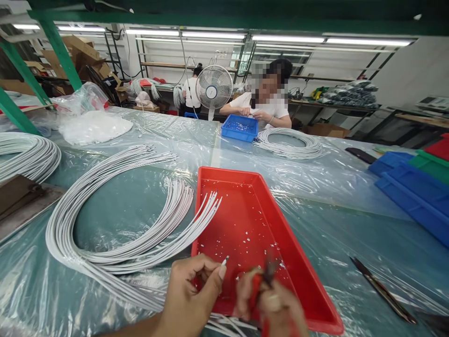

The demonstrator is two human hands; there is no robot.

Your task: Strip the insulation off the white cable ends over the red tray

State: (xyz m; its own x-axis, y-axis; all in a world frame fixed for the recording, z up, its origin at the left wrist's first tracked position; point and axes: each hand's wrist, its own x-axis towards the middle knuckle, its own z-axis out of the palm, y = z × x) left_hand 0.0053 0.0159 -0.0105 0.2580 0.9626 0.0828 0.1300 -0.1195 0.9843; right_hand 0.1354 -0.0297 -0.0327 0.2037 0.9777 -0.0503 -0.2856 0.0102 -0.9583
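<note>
Between thumb and forefinger, my left hand [196, 292] pinches the end of a white cable [225, 261], its dark tip sticking up. My right hand [268, 299], smeared by motion, grips red-handled pliers or cutters [257, 285]; the blur hides their exact kind. Both hands are over the near end of a red tray [298, 252] strewn with small white scraps. To the left lies a large coil of white cables [66, 210], several of its ends resting over the tray's left rim.
A second cable coil [31, 157] lies far left. Tweezers or a similar metal tool [384, 290] rest at right, near stacked blue bins [414, 187]. Across the table, a person [280, 107] works over a blue tray [239, 135] beside another coil [289, 142]. A fan [213, 86] stands behind.
</note>
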